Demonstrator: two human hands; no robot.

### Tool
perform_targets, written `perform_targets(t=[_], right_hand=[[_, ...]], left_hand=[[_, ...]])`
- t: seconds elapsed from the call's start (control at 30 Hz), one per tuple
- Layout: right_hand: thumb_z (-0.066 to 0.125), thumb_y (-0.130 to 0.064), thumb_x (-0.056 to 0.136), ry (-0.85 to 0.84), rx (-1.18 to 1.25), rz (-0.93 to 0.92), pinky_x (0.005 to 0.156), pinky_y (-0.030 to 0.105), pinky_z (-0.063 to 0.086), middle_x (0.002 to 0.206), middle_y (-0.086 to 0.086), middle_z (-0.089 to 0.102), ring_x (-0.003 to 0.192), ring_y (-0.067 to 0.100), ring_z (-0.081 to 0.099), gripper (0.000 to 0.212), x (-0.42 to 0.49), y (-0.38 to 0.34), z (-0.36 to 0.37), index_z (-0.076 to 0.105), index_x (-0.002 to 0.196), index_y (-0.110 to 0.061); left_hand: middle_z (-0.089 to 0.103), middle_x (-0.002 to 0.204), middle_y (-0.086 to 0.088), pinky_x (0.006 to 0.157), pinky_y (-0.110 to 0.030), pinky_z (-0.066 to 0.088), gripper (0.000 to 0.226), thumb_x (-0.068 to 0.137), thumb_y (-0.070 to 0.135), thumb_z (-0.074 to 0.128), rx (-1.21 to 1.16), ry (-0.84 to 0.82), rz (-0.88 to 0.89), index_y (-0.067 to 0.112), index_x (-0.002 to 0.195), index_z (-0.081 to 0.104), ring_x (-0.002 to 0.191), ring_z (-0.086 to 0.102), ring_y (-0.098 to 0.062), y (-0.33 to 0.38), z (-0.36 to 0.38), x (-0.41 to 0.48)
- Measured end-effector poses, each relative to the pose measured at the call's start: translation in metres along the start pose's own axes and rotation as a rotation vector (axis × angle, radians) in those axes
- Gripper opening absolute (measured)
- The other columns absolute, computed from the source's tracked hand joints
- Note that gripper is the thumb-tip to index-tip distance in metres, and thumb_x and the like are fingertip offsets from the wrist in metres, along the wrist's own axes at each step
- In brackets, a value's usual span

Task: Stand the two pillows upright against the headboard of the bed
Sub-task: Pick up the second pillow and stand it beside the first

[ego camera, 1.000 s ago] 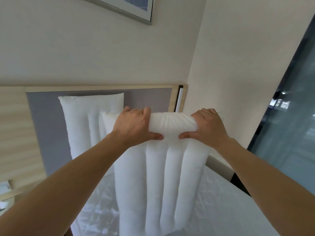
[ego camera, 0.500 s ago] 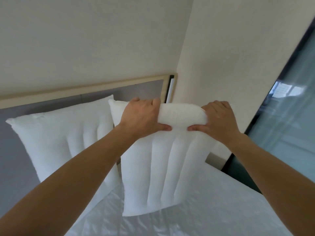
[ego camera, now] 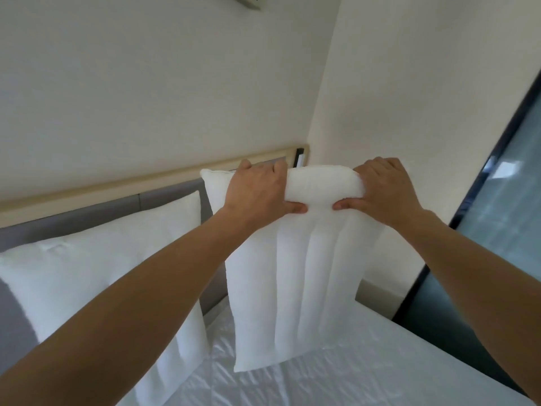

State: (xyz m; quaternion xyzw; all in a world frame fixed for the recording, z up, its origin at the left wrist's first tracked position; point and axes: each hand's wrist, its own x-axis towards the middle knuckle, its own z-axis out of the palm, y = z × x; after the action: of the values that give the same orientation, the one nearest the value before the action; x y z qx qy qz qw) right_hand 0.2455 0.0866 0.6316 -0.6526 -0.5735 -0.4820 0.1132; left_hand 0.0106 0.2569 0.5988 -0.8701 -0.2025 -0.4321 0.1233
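Observation:
Two white pillows are on the bed. The left pillow (ego camera: 96, 271) stands upright, leaning on the grey padded headboard (ego camera: 73, 218). The right pillow (ego camera: 292, 288) hangs upright in front of the headboard's right end, its lower edge touching or just over the white quilted bed (ego camera: 366, 361). My left hand (ego camera: 257, 194) and my right hand (ego camera: 383, 194) both grip its top edge, thumbs in front, fingers over the top. Whether its back touches the headboard is hidden.
A wooden rail (ego camera: 146, 183) tops the headboard below a cream wall. The side wall (ego camera: 409, 98) meets it in a corner right behind the held pillow. A dark-framed glass panel (ego camera: 497, 218) stands beside the bed on the right. A picture frame corner (ego camera: 248, 0) shows overhead.
Both hands have carried the right pillow farther back and right, toward the headboard's right end, beside the left pillow. The view has tilted and shifted; the left pillow stays put.

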Motion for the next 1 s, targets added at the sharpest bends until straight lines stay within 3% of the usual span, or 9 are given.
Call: perform_targets(t=[0.13, 0.27, 0.43, 0.6, 0.83, 0.9, 1.0], right_hand=[[0.057, -0.086, 0.068, 0.022, 0.04, -0.049, 0.084, 0.044, 0.04, 0.081, 0.012, 0.065, 0.078, 0.034, 0.061, 0.089, 0.012, 0.017, 0.037, 0.066, 0.093, -0.001], [0.056, -0.087, 0.068, 0.04, 0.106, -0.091, 0.085, 0.043, 0.039, 0.081, 0.013, 0.065, 0.078, 0.035, 0.062, 0.09, 0.022, 0.042, 0.092, 0.066, 0.091, -0.001], [0.057, -0.089, 0.062, 0.052, 0.263, -0.154, 0.081, 0.037, 0.034, 0.078, 0.008, 0.062, 0.075, 0.032, 0.06, 0.089, 0.044, 0.073, 0.195, 0.065, 0.087, -0.004], [0.059, -0.091, 0.058, 0.052, 0.419, -0.219, 0.078, 0.032, 0.031, 0.08, 0.004, 0.06, 0.078, 0.028, 0.056, 0.089, 0.073, 0.103, 0.305, 0.064, 0.086, -0.007], [0.059, -0.086, 0.063, 0.145, 0.555, -0.271, 0.079, 0.034, 0.032, 0.077, 0.007, 0.06, 0.074, 0.03, 0.06, 0.084, 0.1, 0.126, 0.419, 0.062, 0.081, -0.005], [0.058, -0.087, 0.064, 0.138, 0.573, -0.289, 0.08, 0.037, 0.035, 0.078, 0.008, 0.06, 0.076, 0.03, 0.061, 0.085, 0.113, 0.127, 0.445, 0.064, 0.084, -0.004], [0.054, -0.089, 0.065, 0.073, 0.585, -0.303, 0.085, 0.036, 0.034, 0.086, 0.008, 0.064, 0.084, 0.031, 0.063, 0.091, 0.133, 0.123, 0.481, 0.068, 0.097, -0.005]], left_hand=[[0.065, 0.074, 0.0, 0.072, -0.037, 0.029, 0.079, 0.063, 0.088, 0.067, 0.031, 0.002, -0.026, 0.021, 0.09, 0.033, 0.065, 0.059, -0.026, -0.002, 0.026, 0.01], [0.062, 0.071, 0.002, 0.072, -0.038, 0.032, 0.079, 0.065, 0.09, 0.062, 0.124, -0.013, -0.067, 0.019, 0.089, 0.035, 0.06, 0.041, -0.022, -0.004, 0.066, 0.025], [0.046, 0.066, 0.007, 0.071, -0.038, 0.035, 0.08, 0.064, 0.091, 0.06, 0.211, -0.065, -0.171, 0.019, 0.089, 0.035, 0.055, 0.035, -0.02, -0.012, 0.135, 0.047], [0.04, 0.061, 0.01, 0.061, -0.035, 0.024, 0.08, 0.06, 0.091, 0.065, 0.339, -0.078, -0.261, 0.02, 0.084, 0.039, 0.05, 0.013, -0.005, -0.019, 0.2, 0.076], [0.049, 0.064, 0.005, 0.067, -0.037, 0.028, 0.079, 0.064, 0.09, 0.063, 0.42, -0.192, -0.311, 0.019, 0.088, 0.039, 0.049, 0.031, -0.016, -0.032, 0.274, 0.125], [0.057, 0.067, 0.004, 0.069, -0.037, 0.03, 0.079, 0.065, 0.09, 0.062, 0.441, -0.214, -0.325, 0.019, 0.088, 0.038, 0.055, 0.038, -0.021, -0.043, 0.29, 0.137], [0.054, 0.065, 0.004, 0.069, -0.037, 0.031, 0.08, 0.064, 0.092, 0.06, 0.487, -0.216, -0.349, 0.02, 0.088, 0.037, 0.054, 0.036, -0.021, -0.064, 0.313, 0.149]])
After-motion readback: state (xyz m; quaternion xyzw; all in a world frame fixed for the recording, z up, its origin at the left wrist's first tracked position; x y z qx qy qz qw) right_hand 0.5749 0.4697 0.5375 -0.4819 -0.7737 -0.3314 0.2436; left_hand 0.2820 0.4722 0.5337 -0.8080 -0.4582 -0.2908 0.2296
